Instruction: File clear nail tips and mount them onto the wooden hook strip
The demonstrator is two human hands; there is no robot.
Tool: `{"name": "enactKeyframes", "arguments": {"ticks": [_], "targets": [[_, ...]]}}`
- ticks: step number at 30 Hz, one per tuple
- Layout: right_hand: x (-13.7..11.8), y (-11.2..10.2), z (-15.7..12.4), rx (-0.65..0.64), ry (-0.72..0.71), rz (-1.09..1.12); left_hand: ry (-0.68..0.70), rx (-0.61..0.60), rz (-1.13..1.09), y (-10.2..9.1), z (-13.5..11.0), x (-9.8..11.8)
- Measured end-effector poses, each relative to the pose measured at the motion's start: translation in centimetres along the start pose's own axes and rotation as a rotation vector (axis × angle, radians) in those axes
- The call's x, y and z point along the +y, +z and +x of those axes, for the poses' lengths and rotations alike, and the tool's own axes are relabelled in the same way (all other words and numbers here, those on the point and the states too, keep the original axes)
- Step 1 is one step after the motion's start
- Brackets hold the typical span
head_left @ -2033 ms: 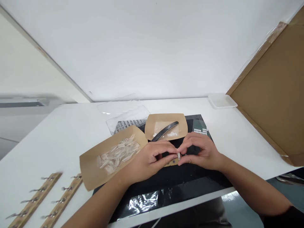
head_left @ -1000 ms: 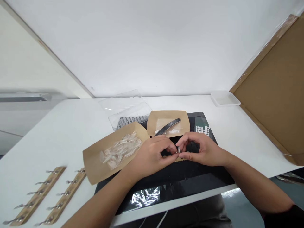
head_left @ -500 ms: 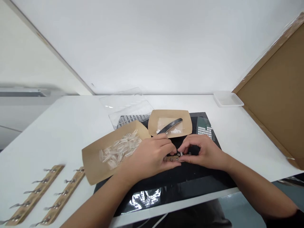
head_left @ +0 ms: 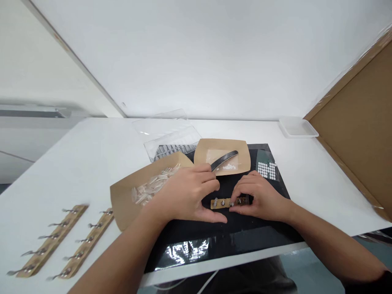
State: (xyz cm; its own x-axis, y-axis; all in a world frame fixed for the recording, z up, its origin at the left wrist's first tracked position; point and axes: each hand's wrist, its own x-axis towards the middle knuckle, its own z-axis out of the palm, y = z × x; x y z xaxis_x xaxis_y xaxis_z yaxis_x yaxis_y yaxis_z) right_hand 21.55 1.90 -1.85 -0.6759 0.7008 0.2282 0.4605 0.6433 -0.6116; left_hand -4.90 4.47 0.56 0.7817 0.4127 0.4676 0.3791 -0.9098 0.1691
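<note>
One short wooden strip (head_left: 227,203), light brown, metal-studded, on black mat (head_left: 241,234)

no text, label, brand, number or sign can be read on anything in view, and the white dots (head_left: 267,170) in rows on the dark green sheet (head_left: 263,156) are too small to show whether any print stands on them.

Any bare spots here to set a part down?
White tabletop right of the black mat, up to the cardboard; also upper left, between wooden strips and clear plastic pieces. Crowded: around left hand and right hand, with short strip and brown trays.
</note>
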Motion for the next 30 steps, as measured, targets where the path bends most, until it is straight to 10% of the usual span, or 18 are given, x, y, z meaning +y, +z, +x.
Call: {"name": "enactKeyframes", "arguments": {"ticks": [17,25,30], "targets": [[0.0,0.2,0.2,-0.016,0.063,0.011,-0.002,-0.123,0.035,1.1,-0.2,0.5],[0.2,0.0,0.2,-0.015,0.012,-0.001,-0.068,0.053,0.226,0.1,0.2,0.3],[0.3,-1.2,0.2,0.211,0.069,-0.045,-0.293,0.204,0.353,0.5,-0.5,-1.0]]}}
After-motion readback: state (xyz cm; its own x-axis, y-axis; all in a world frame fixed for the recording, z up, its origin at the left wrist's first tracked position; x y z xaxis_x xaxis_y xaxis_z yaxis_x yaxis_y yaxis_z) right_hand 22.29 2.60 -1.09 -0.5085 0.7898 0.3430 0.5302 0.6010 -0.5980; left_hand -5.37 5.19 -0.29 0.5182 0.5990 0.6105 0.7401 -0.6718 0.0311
